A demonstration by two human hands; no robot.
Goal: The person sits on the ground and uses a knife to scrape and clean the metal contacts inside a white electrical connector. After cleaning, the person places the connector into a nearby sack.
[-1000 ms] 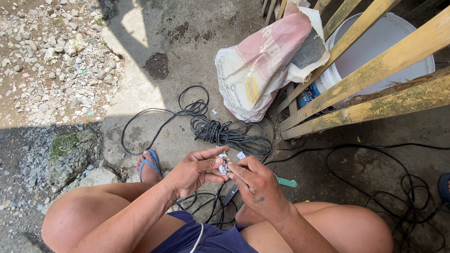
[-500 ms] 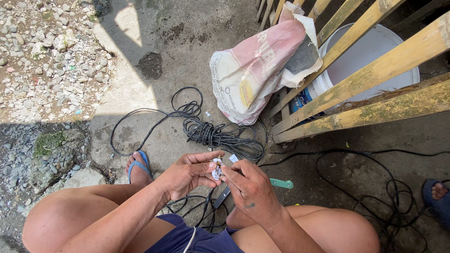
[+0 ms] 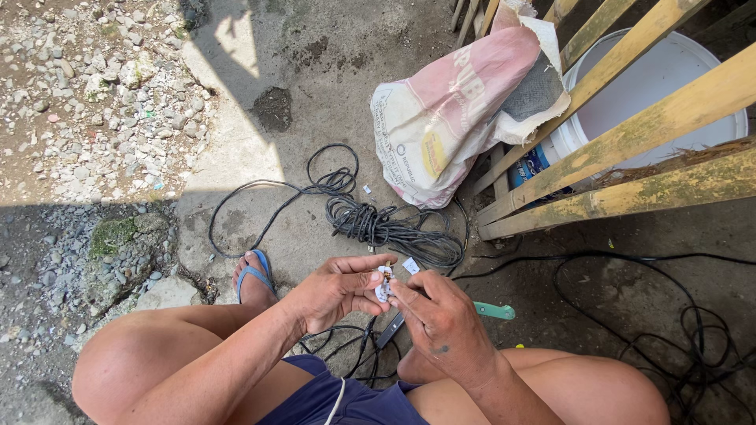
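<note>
Head view: left hand point(image 3: 335, 293) and right hand point(image 3: 441, 319) both pinching small white plastic electrical fitting point(image 3: 383, 283) above knees. Coiled black cable point(image 3: 386, 227) on concrete floor point(image 3: 315, 79) ahead; green-handled tool point(image 3: 494, 311) beside right hand.

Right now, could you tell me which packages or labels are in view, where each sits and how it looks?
Woven sack: on the concrete against the wooden slats, slumped, white and faded pink with a yellow patch.
Bucket label: on the white bucket's side behind the slats, blue, mostly hidden.
</note>
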